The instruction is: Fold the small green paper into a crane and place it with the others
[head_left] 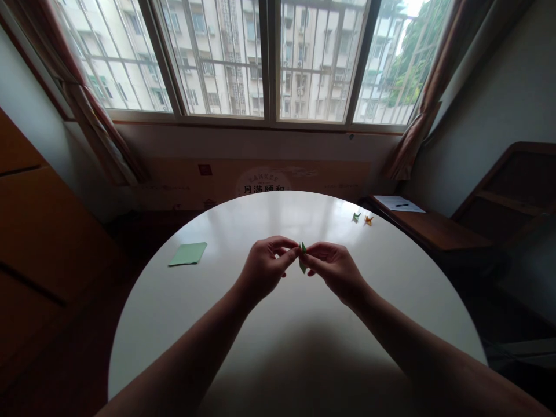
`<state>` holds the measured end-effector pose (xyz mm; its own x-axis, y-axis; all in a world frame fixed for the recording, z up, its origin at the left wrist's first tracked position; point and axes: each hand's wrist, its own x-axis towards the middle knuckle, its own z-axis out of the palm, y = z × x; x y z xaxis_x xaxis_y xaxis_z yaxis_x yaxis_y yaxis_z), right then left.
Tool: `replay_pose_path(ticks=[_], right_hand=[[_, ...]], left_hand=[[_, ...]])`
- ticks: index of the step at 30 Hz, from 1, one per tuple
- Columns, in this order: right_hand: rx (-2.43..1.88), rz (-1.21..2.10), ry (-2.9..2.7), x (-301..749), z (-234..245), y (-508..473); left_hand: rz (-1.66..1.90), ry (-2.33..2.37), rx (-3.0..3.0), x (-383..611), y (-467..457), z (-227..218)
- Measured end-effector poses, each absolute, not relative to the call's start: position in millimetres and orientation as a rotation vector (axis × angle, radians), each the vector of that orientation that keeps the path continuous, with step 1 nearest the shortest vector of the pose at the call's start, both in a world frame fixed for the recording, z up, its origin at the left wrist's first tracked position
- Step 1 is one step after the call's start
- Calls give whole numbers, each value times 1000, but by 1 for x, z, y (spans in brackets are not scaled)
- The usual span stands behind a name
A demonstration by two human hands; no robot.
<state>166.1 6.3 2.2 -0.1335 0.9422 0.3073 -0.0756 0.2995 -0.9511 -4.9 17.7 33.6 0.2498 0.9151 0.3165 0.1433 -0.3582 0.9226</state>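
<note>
A small piece of folded green paper (303, 266) is held upright above the middle of the table, narrow and pointed at its lower end. My left hand (270, 263) pinches it from the left between thumb and fingers. From the other side, my right hand (330, 263) also grips it, thumb towards me. The fingertips hide much of the folds. Two small folded paper figures, one green (357, 217) and one orange (369, 220), stand towards the far right of the table.
On the left of the round white table (295, 347) lies a stack of green paper sheets (187, 254). Right of the table, a white paper (397, 203) with a dark pen (402, 205) rests on a brown wooden surface (438, 229). Barred windows and curtains are behind.
</note>
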Motion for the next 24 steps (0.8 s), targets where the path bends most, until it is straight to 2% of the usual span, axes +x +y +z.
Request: replay_pose_path(ticks=[24], right_hand=[[-875,1142,-1449,165,8,2]], left_hand=[[1171,886,1491,-5,22,33]])
